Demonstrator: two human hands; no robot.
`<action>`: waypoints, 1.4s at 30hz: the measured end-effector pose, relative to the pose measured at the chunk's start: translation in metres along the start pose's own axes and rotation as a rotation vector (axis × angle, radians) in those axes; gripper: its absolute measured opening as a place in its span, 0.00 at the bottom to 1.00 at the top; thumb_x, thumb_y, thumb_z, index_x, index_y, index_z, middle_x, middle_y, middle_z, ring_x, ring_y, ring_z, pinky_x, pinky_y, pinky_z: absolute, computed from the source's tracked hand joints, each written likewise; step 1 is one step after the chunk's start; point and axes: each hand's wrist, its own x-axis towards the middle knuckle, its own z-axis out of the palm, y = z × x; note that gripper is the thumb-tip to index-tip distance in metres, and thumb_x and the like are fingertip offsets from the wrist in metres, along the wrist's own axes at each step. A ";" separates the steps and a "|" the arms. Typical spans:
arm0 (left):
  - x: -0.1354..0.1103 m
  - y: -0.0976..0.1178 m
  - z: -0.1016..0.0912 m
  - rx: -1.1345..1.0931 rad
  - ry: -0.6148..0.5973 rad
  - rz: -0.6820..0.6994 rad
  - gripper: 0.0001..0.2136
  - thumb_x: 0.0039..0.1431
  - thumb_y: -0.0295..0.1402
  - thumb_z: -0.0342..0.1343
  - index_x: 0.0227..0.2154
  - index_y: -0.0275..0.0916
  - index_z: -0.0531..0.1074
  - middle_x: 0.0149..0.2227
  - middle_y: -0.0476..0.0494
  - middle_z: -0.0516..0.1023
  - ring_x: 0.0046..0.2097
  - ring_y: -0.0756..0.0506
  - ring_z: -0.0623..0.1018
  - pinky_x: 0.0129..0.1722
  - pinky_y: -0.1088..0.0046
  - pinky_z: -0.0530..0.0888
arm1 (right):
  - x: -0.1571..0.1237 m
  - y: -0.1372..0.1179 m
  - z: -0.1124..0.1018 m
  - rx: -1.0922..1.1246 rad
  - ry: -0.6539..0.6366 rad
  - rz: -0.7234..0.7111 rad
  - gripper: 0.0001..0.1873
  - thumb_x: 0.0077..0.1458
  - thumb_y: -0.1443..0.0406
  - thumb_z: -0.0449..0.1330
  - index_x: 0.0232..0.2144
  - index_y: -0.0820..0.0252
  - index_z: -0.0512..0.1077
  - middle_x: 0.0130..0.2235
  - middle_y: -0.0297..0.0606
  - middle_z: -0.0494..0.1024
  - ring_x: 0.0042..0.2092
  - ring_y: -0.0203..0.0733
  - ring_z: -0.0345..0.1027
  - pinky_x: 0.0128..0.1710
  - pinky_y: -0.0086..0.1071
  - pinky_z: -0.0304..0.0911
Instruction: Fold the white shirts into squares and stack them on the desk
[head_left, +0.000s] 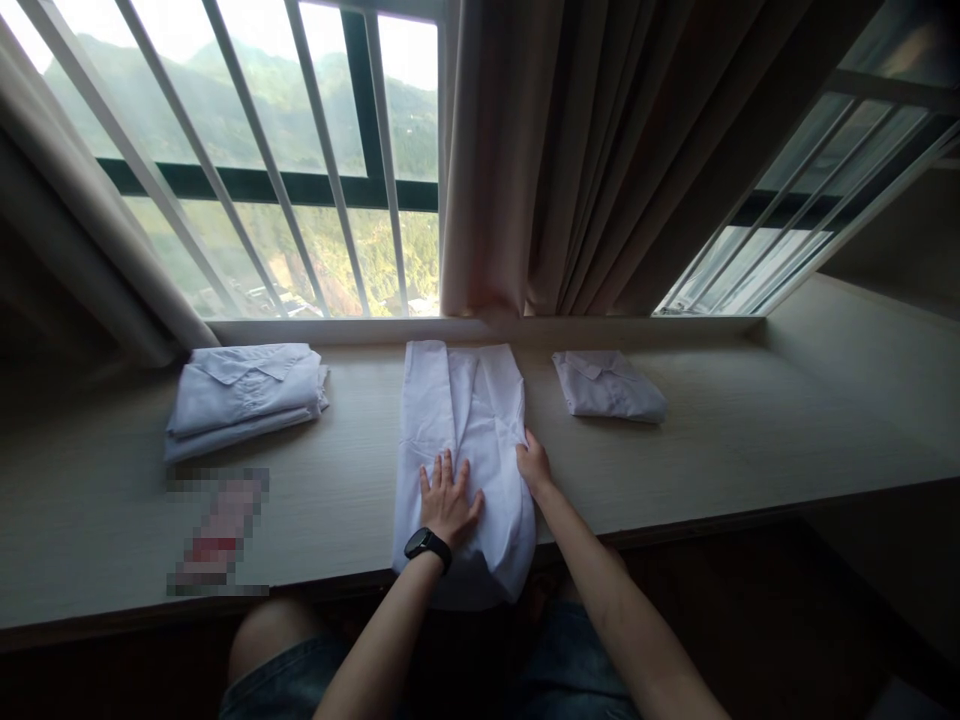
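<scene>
A white garment (487,400), partly folded into a long strip, lies on the pale wooden desk (352,500) in front of me. Its near end hangs over the desk's front edge. My left hand (448,505), with a black watch on the wrist, rests flat on the cloth with fingers spread. At the garment's right edge my right hand (532,462) is closed on the fabric, its fingertips partly hidden by the cloth. To the left sits a stack of folded white garments (247,385) with a collar showing. A smaller folded white shirt (609,385) lies to the right.
A blurred-out pinkish item (221,525) lies on the desk's left front. Behind the desk are a barred window (300,180) and hanging curtains (540,160). A side panel (885,360) bounds the desk at right. My knees are under the front edge.
</scene>
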 end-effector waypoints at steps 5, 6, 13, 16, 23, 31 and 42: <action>0.000 0.001 -0.003 -0.003 -0.004 0.000 0.31 0.62 0.49 0.51 0.65 0.41 0.62 0.71 0.33 0.51 0.70 0.29 0.51 0.67 0.41 0.41 | 0.002 -0.004 0.010 0.125 -0.026 -0.063 0.33 0.54 0.65 0.47 0.62 0.61 0.65 0.63 0.39 0.69 0.64 0.42 0.61 0.65 0.38 0.54; 0.000 0.002 -0.004 -0.003 -0.005 0.000 0.31 0.62 0.49 0.51 0.65 0.41 0.62 0.71 0.33 0.51 0.70 0.29 0.52 0.67 0.41 0.41 | 0.002 -0.006 0.011 0.149 -0.033 -0.084 0.33 0.55 0.65 0.47 0.63 0.63 0.65 0.63 0.40 0.68 0.65 0.41 0.60 0.66 0.37 0.52; 0.000 0.004 -0.010 0.017 -0.025 0.000 0.31 0.62 0.49 0.50 0.65 0.41 0.62 0.70 0.32 0.53 0.70 0.30 0.52 0.67 0.42 0.42 | 0.002 -0.030 0.017 0.091 -0.115 -0.177 0.32 0.59 0.65 0.46 0.65 0.63 0.62 0.65 0.38 0.65 0.66 0.39 0.58 0.67 0.34 0.51; 0.000 0.004 -0.011 0.028 -0.040 -0.006 0.32 0.63 0.50 0.49 0.66 0.42 0.61 0.71 0.33 0.52 0.71 0.31 0.51 0.67 0.42 0.42 | -0.003 -0.053 0.025 -0.101 -0.235 -0.229 0.32 0.61 0.67 0.45 0.67 0.61 0.59 0.66 0.37 0.63 0.66 0.37 0.58 0.66 0.33 0.52; 0.001 0.000 -0.005 0.024 -0.107 -0.011 0.34 0.62 0.51 0.48 0.67 0.38 0.59 0.70 0.32 0.53 0.71 0.32 0.49 0.68 0.43 0.41 | -0.038 -0.088 0.034 -0.607 -0.586 -0.499 0.29 0.62 0.65 0.50 0.65 0.57 0.62 0.68 0.41 0.58 0.65 0.45 0.61 0.62 0.34 0.59; 0.002 0.000 -0.003 0.022 -0.067 -0.026 0.31 0.64 0.44 0.46 0.66 0.33 0.61 0.70 0.31 0.53 0.70 0.32 0.53 0.68 0.44 0.44 | -0.104 -0.062 -0.002 -0.616 -0.256 -0.329 0.27 0.62 0.59 0.55 0.63 0.56 0.64 0.63 0.45 0.67 0.57 0.47 0.69 0.52 0.33 0.66; 0.000 0.004 -0.006 0.024 -0.009 -0.042 0.30 0.63 0.38 0.47 0.65 0.29 0.60 0.69 0.29 0.57 0.70 0.35 0.54 0.69 0.48 0.45 | -0.157 -0.033 -0.031 -0.819 -0.140 -0.262 0.20 0.64 0.68 0.50 0.54 0.51 0.72 0.43 0.41 0.76 0.35 0.40 0.74 0.32 0.29 0.59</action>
